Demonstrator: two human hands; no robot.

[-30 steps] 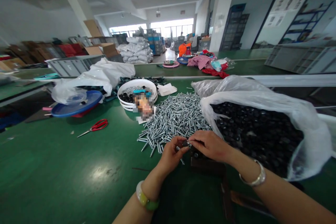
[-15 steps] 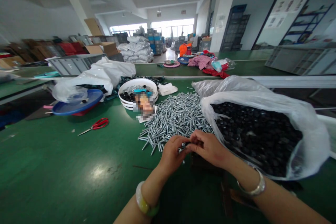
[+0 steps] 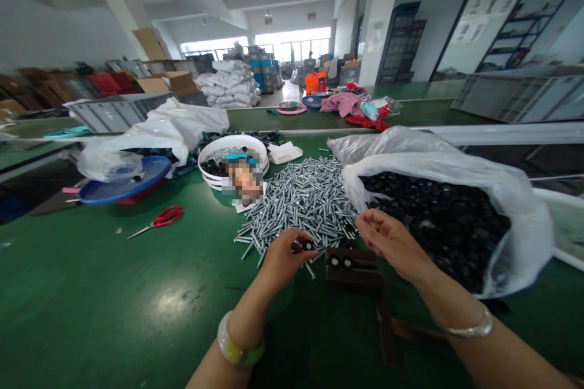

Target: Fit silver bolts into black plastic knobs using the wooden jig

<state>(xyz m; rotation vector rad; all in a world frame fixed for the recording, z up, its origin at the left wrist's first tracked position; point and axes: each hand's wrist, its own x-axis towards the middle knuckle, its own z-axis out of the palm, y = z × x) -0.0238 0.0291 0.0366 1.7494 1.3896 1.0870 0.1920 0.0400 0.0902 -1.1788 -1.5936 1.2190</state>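
My left hand (image 3: 285,258) pinches a small round black cap (image 3: 308,245) with a pale centre between thumb and fingertips. A screw shank points down just below it; whether the two are joined I cannot tell. To the right, my right hand (image 3: 390,243) has its fingertips pressed together beside the bag's near-left rim; what they hold, if anything, is too small to make out. Between the hands stands a dark brown metal fixture (image 3: 356,279), bearing two similar black caps (image 3: 341,262). The pile of silver screws (image 3: 310,194) spreads just beyond my hands.
An open white plastic bag (image 3: 529,219) of black parts (image 3: 433,219) lies at the right. Red-handled scissors (image 3: 166,216) rest on the green table (image 3: 91,292) at left. White tubs (image 3: 210,179) and a blue tray (image 3: 123,185) stand behind them.
My hands, together before, have moved apart: the left slightly to the left with the black cap, the right toward the bag. The fixture and its caps now show. The view has shifted slightly.
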